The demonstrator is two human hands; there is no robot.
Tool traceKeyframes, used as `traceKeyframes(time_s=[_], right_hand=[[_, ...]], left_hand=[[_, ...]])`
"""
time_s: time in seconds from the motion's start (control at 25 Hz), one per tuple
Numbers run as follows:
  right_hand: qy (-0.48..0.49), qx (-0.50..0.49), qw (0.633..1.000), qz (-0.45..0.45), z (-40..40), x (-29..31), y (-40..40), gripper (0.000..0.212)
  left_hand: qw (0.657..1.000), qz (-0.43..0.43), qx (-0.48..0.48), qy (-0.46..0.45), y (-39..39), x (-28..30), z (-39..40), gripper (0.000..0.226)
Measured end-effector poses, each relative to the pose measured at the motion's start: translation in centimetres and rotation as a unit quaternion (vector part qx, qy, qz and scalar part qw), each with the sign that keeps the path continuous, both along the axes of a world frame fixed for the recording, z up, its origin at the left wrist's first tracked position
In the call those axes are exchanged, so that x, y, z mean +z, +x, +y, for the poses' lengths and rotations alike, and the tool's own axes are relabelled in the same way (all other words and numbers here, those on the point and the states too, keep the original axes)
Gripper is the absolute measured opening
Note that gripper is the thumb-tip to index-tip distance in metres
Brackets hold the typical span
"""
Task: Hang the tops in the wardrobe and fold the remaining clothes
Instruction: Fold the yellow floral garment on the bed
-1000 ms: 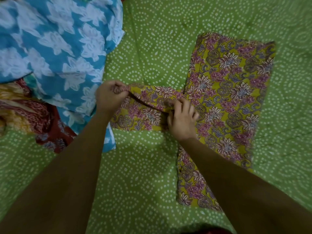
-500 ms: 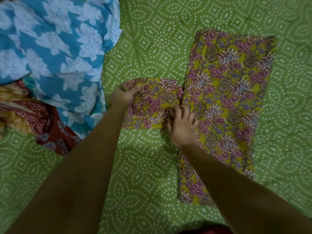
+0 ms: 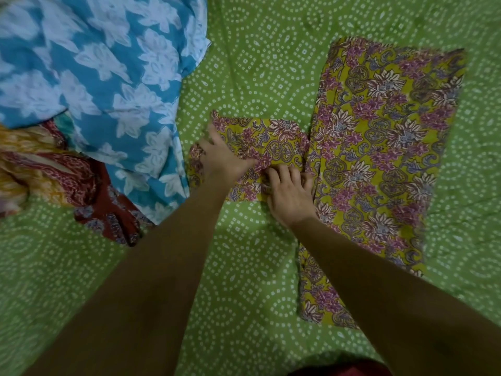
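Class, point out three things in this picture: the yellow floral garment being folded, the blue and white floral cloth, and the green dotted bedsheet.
yellow floral garment (image 3: 379, 137): head view, on its wide flat body.
blue and white floral cloth (image 3: 108, 77): head view, on its middle.
green dotted bedsheet (image 3: 257, 63): head view, on a bare patch between the two.

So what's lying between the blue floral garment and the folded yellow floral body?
In the head view: green bedsheet, then the yellow garment's sleeve, with both hands on it.
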State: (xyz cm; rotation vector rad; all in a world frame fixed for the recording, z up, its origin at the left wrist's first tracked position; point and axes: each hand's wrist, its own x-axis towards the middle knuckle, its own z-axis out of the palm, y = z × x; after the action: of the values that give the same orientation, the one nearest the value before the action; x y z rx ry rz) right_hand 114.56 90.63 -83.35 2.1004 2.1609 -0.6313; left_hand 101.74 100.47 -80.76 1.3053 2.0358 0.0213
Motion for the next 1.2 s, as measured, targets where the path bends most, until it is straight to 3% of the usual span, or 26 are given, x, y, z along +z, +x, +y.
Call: traceKeyframes(time_s=[0.12,0.2,0.32,0.4,0.6,0.76,0.92,1.0,1.04,1.12,1.2], right_hand=[[0.013,0.015,1.0,-0.014,0.0,-0.2,-0.2,0.048],[0.014,0.019,1.0,-0.018,0.1,-0.6,-0.2,0.047],[0.053,0.022,0.998,-0.04,0.2,-1.0,-0.3,0.049],[0.109,0.024,0.992,-0.06,0.0,-1.3,-0.4,0.05],[0.159,0.038,0.981,-0.108,-0.1,-1.1,0.2,0.048],[0.058,0.046,0.995,-0.064,-0.3,-0.3,-0.1,0.037],[-0.024,0.097,0.991,0.091,-1.4,0.1,0.0,0.039],[-0.009,0.132,0.983,0.13,-2.0,0.1,0.8,0.041],[0.031,0.094,0.988,0.12,-2.3,0.1,1.3,0.039],[0.113,-0.145,0.978,0.101,-2.8,-0.2,2.6,0.031],[0.095,-0.385,0.905,0.155,-3.1,-0.5,3.8,0.025]], left_hand=[[0.994,0.084,-0.069,0.021,2.1,-0.8,-0.4,0.117],[0.99,0.086,-0.062,0.093,2.1,-1.0,-0.7,0.091],[0.966,-0.003,0.13,0.223,0.1,-0.4,-1.0,0.042],[0.935,-0.053,0.236,0.258,-1.7,0.2,-2.5,0.028],[0.955,-0.04,0.166,0.244,-5.3,-1.4,-8.6,0.029],[0.972,0.022,0.148,0.179,-5.9,-3.0,-8.0,0.035],[0.979,0.1,0.166,0.065,-4.5,-2.6,-6.1,0.088],[0.981,0.128,0.142,0.034,-4.5,-2.4,-5.4,0.099],[0.982,0.136,0.125,0.023,-4.8,-2.5,-5.0,0.098],[0.986,0.147,0.077,0.015,-5.5,-2.9,-4.4,0.093],[0.99,0.119,0.056,0.05,-5.8,-3.0,-3.9,0.084]])
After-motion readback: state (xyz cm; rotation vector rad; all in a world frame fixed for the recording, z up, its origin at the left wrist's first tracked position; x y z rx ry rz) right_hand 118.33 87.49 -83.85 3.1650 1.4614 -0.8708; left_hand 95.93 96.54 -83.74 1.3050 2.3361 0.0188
